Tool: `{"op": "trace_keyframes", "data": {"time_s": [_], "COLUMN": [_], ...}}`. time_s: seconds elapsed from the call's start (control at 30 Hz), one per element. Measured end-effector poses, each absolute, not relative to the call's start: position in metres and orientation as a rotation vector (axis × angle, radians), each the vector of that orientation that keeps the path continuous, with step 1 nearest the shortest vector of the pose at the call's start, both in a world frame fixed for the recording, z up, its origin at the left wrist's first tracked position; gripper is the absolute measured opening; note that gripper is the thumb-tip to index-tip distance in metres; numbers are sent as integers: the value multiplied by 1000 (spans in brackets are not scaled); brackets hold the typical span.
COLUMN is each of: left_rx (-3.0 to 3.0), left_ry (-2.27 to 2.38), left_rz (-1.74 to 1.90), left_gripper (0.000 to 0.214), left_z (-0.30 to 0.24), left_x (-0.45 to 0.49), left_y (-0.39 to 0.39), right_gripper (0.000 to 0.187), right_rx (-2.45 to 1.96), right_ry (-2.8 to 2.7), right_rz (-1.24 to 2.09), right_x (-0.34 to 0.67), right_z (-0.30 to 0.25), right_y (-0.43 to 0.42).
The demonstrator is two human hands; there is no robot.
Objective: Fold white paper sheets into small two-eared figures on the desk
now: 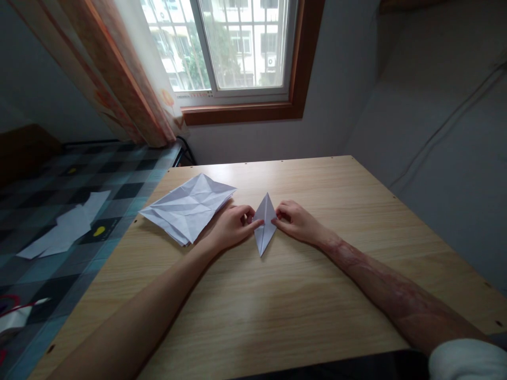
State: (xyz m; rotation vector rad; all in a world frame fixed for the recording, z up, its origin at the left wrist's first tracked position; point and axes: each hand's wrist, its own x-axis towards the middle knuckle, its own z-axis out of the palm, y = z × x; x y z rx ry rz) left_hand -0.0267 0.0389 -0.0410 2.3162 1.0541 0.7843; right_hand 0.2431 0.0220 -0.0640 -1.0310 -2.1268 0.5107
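A small piece of white paper folded into a narrow diamond (265,227) stands between my hands, its points facing away from and toward me. A crease or slit runs down its middle. My left hand (234,224) pinches its left corner, with the thumb lying on the paper's face. On the other side, my right hand (295,220) grips the right corner between thumb and curled fingers. Just left of my left hand lies a stack of creased white paper sheets (192,203).
All this is on a light wooden table (317,295). Left of it, a checked bed cover (130,182) holds white paper strips (73,227) and a white object with red cords (16,319). A barred window (241,47) and an orange curtain (119,68) are beyond. A dark edge (356,367) shows nearest me.
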Motion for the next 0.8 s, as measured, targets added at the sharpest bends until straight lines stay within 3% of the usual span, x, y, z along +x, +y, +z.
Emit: {"op": "trace_keyframes", "data": {"time_s": [0.27, 0.5, 0.7, 0.8], "left_rx": [2309, 2316, 2305, 2270], "left_ry": [1008, 921, 837, 841], "left_rz": [834, 829, 808, 807], "left_gripper": [18, 7, 18, 30], "left_z": [-46, -44, -37, -35], "left_x": [-28, -28, -28, -29], "left_y": [42, 40, 39, 39], "right_gripper": [7, 18, 27, 22], "right_rx": [-981, -856, -766, -782], "right_ry": [-2133, -2197, -2288, -2292], "right_rz": [391, 334, 406, 450], "right_x": [242, 244, 244, 243], "right_z": [-62, -62, -51, -47], "right_y": [20, 19, 9, 7]}}
